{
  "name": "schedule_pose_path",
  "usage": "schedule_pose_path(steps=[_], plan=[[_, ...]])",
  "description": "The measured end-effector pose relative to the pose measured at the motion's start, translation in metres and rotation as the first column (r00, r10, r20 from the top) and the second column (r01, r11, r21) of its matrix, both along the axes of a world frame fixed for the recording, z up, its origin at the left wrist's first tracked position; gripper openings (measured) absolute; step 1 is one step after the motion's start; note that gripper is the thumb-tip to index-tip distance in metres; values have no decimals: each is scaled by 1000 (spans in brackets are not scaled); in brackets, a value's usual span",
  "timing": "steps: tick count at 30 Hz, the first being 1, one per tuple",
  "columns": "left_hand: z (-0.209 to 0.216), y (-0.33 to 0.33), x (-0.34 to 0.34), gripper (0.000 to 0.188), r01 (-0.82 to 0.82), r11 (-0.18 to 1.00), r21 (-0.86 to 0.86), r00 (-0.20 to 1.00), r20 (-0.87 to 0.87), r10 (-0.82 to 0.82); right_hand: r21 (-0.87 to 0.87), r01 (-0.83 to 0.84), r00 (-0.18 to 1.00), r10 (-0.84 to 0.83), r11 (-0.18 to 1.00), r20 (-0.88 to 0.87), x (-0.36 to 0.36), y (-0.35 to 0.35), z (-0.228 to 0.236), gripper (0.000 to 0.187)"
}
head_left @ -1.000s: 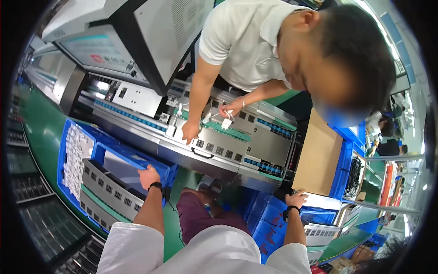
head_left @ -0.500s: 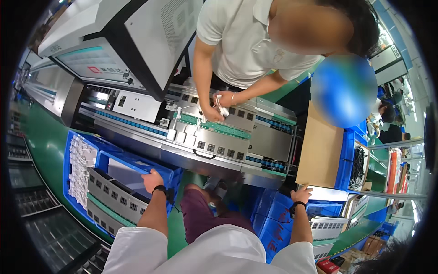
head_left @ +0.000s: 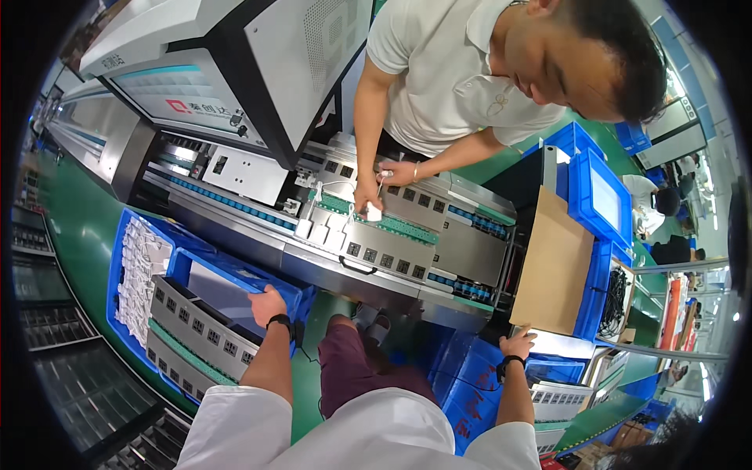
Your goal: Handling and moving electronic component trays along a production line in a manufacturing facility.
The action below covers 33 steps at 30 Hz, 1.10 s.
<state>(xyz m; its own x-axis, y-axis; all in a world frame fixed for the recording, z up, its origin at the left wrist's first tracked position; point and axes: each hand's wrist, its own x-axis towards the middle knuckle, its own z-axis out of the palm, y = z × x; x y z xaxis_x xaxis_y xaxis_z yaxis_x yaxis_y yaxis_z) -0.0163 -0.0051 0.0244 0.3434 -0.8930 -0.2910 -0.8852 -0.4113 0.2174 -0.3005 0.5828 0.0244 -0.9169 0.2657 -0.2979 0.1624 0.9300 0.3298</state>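
Note:
My left hand (head_left: 269, 306) grips the rim of a blue crate (head_left: 227, 266), its fingers curled over the edge. Beside it, a grey fixture plate (head_left: 196, 329) with rows of square black sockets and a green strip rests in the crate area. My right hand (head_left: 517, 343) lies with fingers apart at the near edge of a brown cardboard sheet (head_left: 552, 266), holding nothing. Across the conveyor, a co-worker's hands (head_left: 370, 192) hold a white adapter (head_left: 373, 211) over another socketed fixture plate (head_left: 399, 227). Several white adapters (head_left: 318, 233) with cables stand on that plate.
A large machine with a screen (head_left: 176, 102) stands at left over the conveyor (head_left: 258, 251). White cabled adapters (head_left: 141, 274) fill the left crate section. Blue bins (head_left: 466, 384) stand near my legs, and black cables (head_left: 615, 301) lie at right.
The co-worker's hands have come apart, and one now lowers a white adapter toward the plate. The view has shifted slightly. My hands stay at the crate rim and the cardboard's edge.

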Motion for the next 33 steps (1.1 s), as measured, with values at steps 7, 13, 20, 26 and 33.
schedule_pose_path(steps=[7,13,20,26,33], plan=[[8,1,-1,50,-21,1000,7,1000,-19,22,32,-2,1000,1,999,15,1,-2,0,113],[5,-1,-5,49,-24,1000,8,1000,-7,24,53,22,1000,-21,998,-5,2,-9,3,112],[3,-3,0,49,-17,1000,6,1000,-14,17,50,-6,996,10,999,-94,4,-14,-13,103],[-6,-2,2,50,-10,1000,-8,999,-32,9,-201,-404,893,337,892,-298,67,-84,-55,60],[-5,-4,2,49,5,999,35,1000,9,-5,-714,-571,673,729,405,-125,147,-230,-105,60]])
